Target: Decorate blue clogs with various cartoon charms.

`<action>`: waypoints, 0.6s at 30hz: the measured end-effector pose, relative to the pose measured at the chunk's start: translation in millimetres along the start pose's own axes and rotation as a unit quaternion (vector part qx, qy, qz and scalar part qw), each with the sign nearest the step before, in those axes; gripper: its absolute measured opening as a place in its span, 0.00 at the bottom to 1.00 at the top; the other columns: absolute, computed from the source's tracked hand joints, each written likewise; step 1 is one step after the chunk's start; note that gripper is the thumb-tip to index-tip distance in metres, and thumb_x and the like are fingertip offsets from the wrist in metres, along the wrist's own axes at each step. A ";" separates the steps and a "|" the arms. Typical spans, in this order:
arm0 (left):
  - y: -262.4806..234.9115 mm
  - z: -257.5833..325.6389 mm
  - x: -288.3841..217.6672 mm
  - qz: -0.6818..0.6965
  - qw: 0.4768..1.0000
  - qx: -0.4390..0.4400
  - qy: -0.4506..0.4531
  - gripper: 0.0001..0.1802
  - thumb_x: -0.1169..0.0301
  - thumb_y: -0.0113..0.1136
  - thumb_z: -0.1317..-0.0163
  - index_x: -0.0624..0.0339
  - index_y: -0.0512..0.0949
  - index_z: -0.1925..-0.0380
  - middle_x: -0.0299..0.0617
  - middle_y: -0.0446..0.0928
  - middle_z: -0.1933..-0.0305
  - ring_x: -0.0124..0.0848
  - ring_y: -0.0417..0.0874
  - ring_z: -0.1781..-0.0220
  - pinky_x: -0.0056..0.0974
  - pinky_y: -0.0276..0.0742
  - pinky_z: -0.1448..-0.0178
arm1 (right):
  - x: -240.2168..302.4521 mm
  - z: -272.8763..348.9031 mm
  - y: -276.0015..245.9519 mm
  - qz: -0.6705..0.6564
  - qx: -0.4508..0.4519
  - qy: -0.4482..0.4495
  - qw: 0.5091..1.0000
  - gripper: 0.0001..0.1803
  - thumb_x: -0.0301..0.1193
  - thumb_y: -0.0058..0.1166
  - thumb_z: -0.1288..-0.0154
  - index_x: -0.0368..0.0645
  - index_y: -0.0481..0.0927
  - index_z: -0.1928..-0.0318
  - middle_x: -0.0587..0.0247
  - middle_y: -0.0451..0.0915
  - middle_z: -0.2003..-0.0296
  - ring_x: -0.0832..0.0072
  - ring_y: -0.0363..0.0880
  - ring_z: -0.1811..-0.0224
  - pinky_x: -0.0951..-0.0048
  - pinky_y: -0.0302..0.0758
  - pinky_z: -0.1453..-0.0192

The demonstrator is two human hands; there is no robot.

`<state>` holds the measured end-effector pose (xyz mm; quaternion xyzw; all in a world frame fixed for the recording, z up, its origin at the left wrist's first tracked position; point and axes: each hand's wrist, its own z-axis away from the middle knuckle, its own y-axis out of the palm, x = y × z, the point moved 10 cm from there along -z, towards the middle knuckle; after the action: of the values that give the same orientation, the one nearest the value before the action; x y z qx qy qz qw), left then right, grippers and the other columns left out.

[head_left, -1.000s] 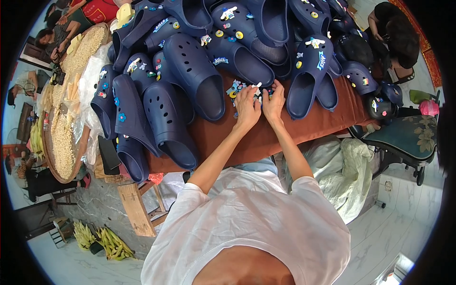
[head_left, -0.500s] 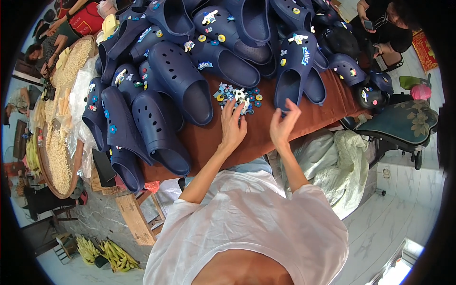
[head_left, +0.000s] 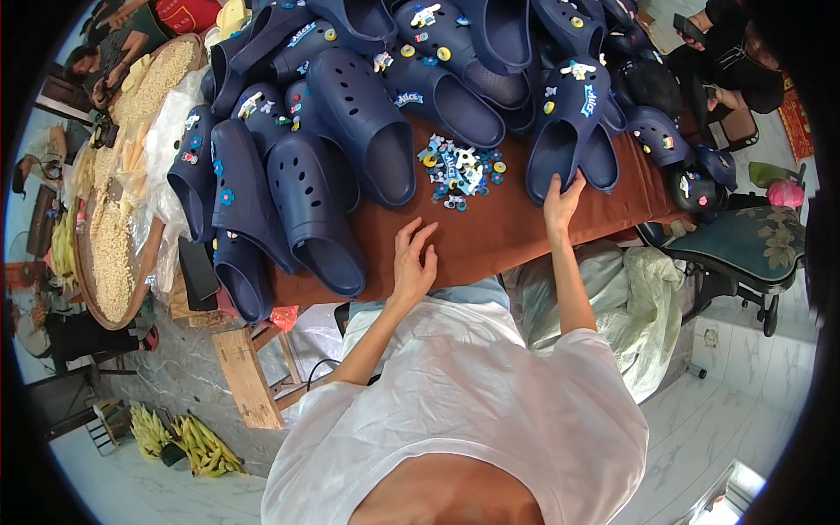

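Dozens of dark blue clogs [head_left: 367, 131] crowd the far side of my brown table [head_left: 499, 236], heaped toe over heel so only a strip of bare top stays free along my edge. Left of that heap a round woven tray [head_left: 114, 245] of pale grain sits at the table's end, out of my reach. Right of the heap, one clog [head_left: 569, 122] with charms already pushed into its holes lies heel toward me, which puts its open end where I can take it. My right hand [head_left: 560, 199] rests on that heel rim, fingers curled over the edge and thumb underneath as far as I can tell, a light grip on the clog rather than a tight one. My left hand [head_left: 413, 261] lies on the bare table just below the heap, fingers spread and loose, holding nothing. Between my two hands and a little farther out sits a small pile of coloured charms [head_left: 462, 171], kept close to the clog.
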<state>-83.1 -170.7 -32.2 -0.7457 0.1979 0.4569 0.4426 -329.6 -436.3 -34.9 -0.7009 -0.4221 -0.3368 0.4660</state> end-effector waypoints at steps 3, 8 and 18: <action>-4.5 0.4 4.3 0.011 1.000 -0.006 -0.002 0.23 0.79 0.54 0.41 0.56 0.77 0.43 0.53 0.68 0.36 0.50 0.70 0.36 0.46 0.69 0.34 | 4.8 10.4 1.8 -0.034 -0.005 0.007 0.999 0.24 0.27 0.51 0.30 0.32 0.62 0.38 0.43 0.74 0.47 0.56 0.75 0.45 0.62 0.68 0.37; -6.6 -1.7 -2.9 0.008 1.000 -0.007 0.006 0.23 0.79 0.54 0.40 0.56 0.77 0.43 0.52 0.69 0.37 0.49 0.71 0.36 0.45 0.70 0.34 | 9.9 45.8 -5.2 -0.071 -0.011 0.020 0.997 0.23 0.27 0.49 0.28 0.31 0.61 0.37 0.43 0.72 0.45 0.59 0.72 0.42 0.63 0.65 0.35; -11.1 -22.9 -30.1 0.063 0.997 -0.027 0.019 0.22 0.78 0.53 0.37 0.57 0.76 0.42 0.50 0.71 0.38 0.47 0.74 0.37 0.44 0.69 0.34 | 32.2 163.2 5.6 -0.179 0.089 0.153 0.968 0.24 0.29 0.49 0.26 0.33 0.60 0.36 0.52 0.71 0.46 0.70 0.70 0.43 0.70 0.66 0.36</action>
<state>-78.8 -187.4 3.3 -0.7518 0.2404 0.4748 0.3893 -298.2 -275.5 -64.4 -0.5095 -0.4929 -0.4792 0.5175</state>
